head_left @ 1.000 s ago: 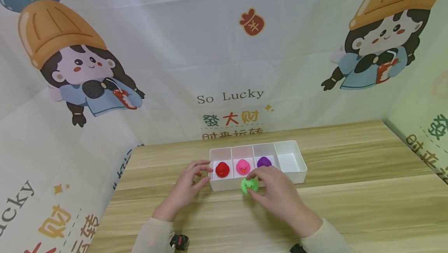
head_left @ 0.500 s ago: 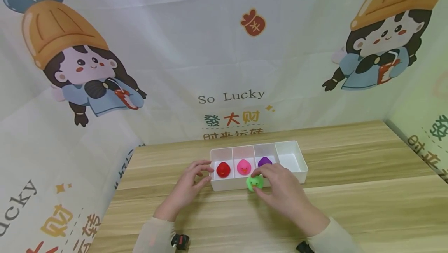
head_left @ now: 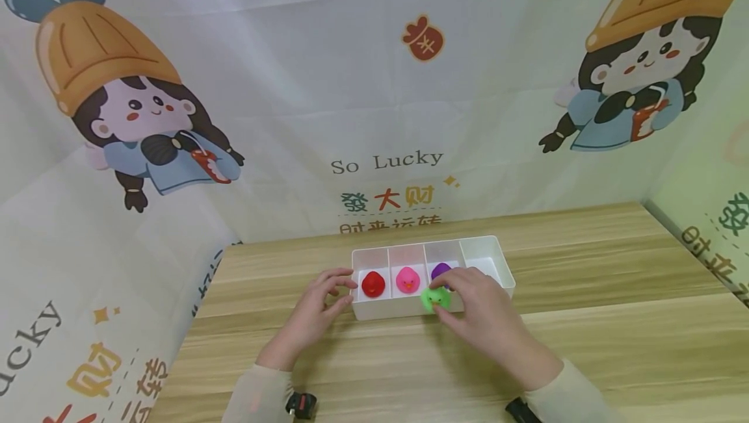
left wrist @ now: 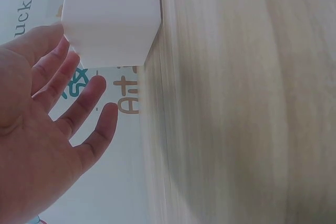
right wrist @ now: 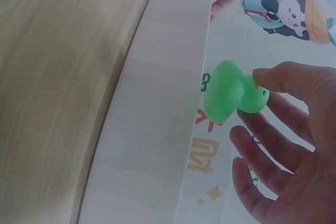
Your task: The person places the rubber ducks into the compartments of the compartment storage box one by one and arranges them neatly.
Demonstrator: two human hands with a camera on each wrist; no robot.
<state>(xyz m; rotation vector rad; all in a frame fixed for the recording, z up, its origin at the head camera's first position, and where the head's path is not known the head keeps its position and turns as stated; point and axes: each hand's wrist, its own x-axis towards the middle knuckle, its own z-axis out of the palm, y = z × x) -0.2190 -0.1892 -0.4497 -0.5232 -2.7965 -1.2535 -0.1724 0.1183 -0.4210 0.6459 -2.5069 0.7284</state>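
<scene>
My right hand [head_left: 484, 305] pinches a green rubber duck [head_left: 435, 298] by its head between thumb and fingers. In the head view the duck overlaps the front wall of the white divided box [head_left: 383, 309]; in the right wrist view the duck [right wrist: 227, 94] is up at the level of the rim. A red duck [head_left: 373, 284], a pink duck [head_left: 407, 279] and a purple duck [head_left: 440, 271] sit one per compartment from the left, the purple one partly hidden by my right hand. My left hand [head_left: 316, 303], fingers loosely spread, touches the box's left end with its fingertips.
The rightmost compartment [head_left: 484, 266] holds no duck. The box stands toward the back of the wood-grain table [head_left: 585, 267]. A printed cloth backdrop [head_left: 281, 117] hangs behind the table and along its sides.
My right hand has carried the green duck to the right and slightly up along the box's front, from below the pink duck to below the purple one. My left hand has stayed put.
</scene>
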